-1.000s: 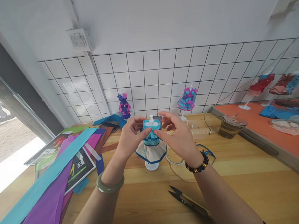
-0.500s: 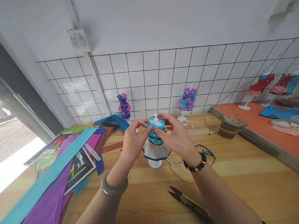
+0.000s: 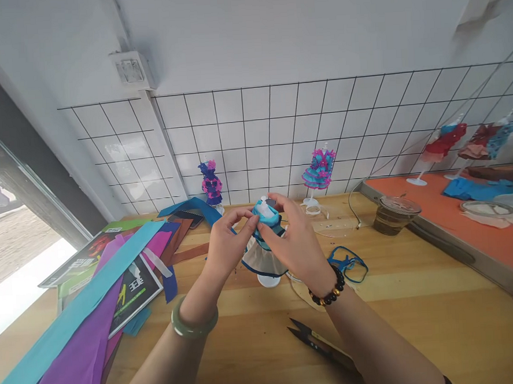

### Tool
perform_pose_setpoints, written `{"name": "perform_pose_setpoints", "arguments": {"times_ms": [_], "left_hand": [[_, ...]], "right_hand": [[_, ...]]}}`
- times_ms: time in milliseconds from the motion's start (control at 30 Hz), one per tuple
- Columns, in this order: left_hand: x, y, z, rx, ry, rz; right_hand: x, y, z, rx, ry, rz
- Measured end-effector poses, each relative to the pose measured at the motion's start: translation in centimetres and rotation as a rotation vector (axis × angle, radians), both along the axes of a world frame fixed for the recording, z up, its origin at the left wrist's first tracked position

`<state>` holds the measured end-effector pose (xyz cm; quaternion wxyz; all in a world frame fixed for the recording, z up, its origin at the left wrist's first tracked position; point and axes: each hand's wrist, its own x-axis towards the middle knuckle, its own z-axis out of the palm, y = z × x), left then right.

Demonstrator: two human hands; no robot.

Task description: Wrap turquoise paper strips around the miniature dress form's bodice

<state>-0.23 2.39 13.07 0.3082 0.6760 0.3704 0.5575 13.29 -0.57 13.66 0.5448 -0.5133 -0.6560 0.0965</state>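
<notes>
A small doll dress, pale in the skirt with dark blue trim and light blue at the top, is on a white mini mannequin with a round base. My left hand pinches the light blue upper edge of the dress from the left, thumb and forefinger pressed together. On the other side, my right hand grips the same edge, its thumb at the front and its fingers curled behind. Both thumbs nearly meet at the front of the bodice. The fingertips behind the dress are partly hidden.
Black-bladed thread snips lie in front of my right forearm. Coloured fabric strips and magazines cover the left. Two dressed mannequins stand by the wall. A glass bowl sits near the orange surface, beside blue cord.
The dress and mannequin have tilted slightly, the skirt swinging left. Both hands keep their pinch on the top edge, and my right hand has shifted a little left.
</notes>
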Motion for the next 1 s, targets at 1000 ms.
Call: {"name": "perform_pose_setpoints", "arguments": {"times_ms": [1000], "left_hand": [[-5.5,3.8,-1.1,-0.226,-0.203,-0.343]], "right_hand": [[0.1,-2.3,1.4,-0.084,-0.08,0.333]]}}
